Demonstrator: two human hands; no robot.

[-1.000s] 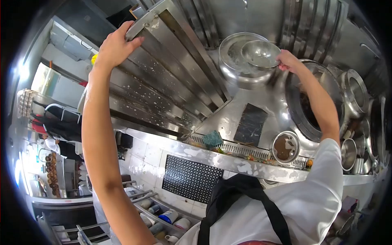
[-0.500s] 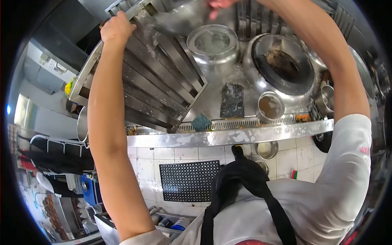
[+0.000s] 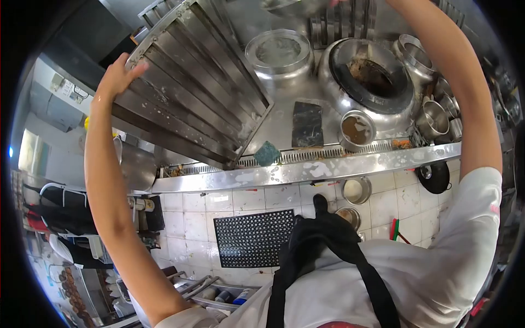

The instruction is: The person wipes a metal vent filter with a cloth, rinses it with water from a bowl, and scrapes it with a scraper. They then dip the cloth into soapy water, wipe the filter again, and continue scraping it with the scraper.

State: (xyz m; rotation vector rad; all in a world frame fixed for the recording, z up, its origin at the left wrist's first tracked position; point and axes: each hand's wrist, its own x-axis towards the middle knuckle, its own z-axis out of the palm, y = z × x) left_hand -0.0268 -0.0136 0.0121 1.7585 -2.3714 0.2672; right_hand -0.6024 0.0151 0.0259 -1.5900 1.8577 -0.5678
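My left hand [image 3: 116, 79] holds the left edge of a large steel hood baffle filter [image 3: 186, 93], its thumb on the slatted face and some fingers hidden at the edge. The filter leans tilted, its lower corner down at the slotted drain channel [image 3: 333, 153] of the steel range. Wet spots and white suds mark its slats. At the top edge only a blurred bit of my right hand [image 3: 336, 3] shows. Close to it is a shallow metal vessel [image 3: 295, 6], partly cut off; whether the hand holds it cannot be seen. A green scouring pad [image 3: 267, 154] lies beside the filter's corner.
A round water-filled pot [image 3: 279, 52] and a wok burner [image 3: 372, 79] stand behind. A dark flat slab [image 3: 308, 124], a pot of brown liquid [image 3: 357, 131] and steel pots [image 3: 433, 119] are on the range. A black rubber mat [image 3: 254, 239] lies on the tiled floor.
My left hand has moved left and down along the filter's edge, its thumb now spread. The filter has shifted and turned slightly. My right hand has moved up and right, nearly out of view.
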